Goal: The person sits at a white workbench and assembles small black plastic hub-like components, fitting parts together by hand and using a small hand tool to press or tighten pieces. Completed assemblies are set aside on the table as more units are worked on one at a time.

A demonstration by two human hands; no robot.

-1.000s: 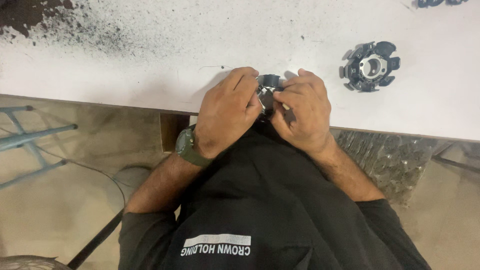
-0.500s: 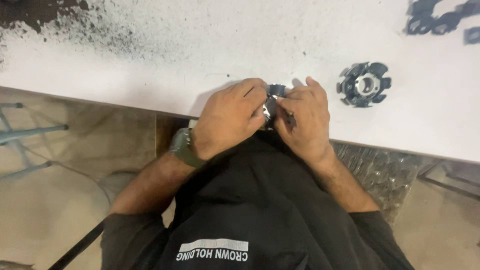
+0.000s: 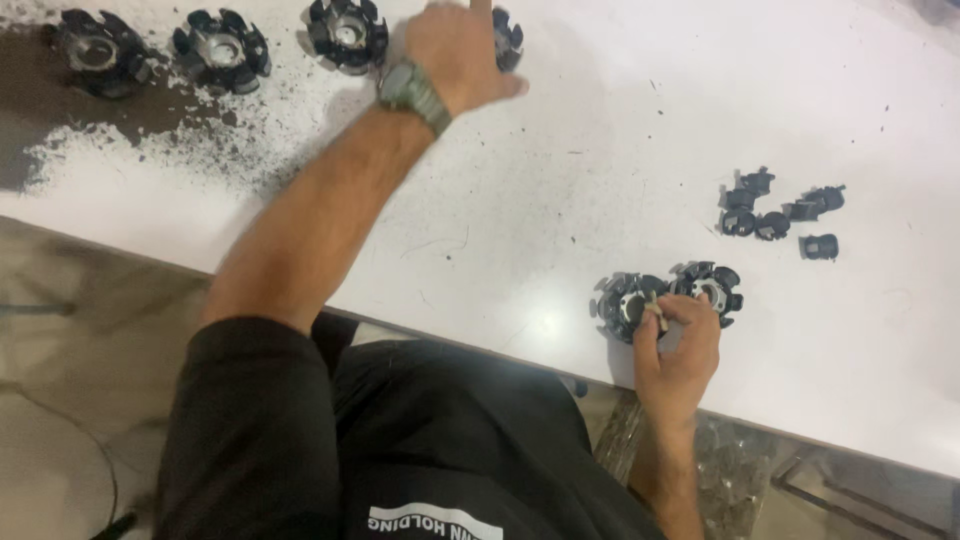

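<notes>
right hand (image 3: 678, 352) near table (image 3: 560, 200) edge, fingers pinched on a small pin, touching hub (image 3: 628, 302) beside 2nd hub (image 3: 712, 285). clips (image 3: 775, 212) beyond. far back, left hand (image 3: 455, 45) spread loose over far hub (image 3: 505, 38), grasp can't tell.

The hands are now parted. The left hand (image 3: 455, 45) is stretched far out to a black rotor (image 3: 505, 40). The right hand (image 3: 678, 350) is lowered onto another dark rotor (image 3: 628, 300).

left hand (image 3: 455, 45) fingertips cut off at top edge, covering a black part (image 3: 507, 40)
</notes>
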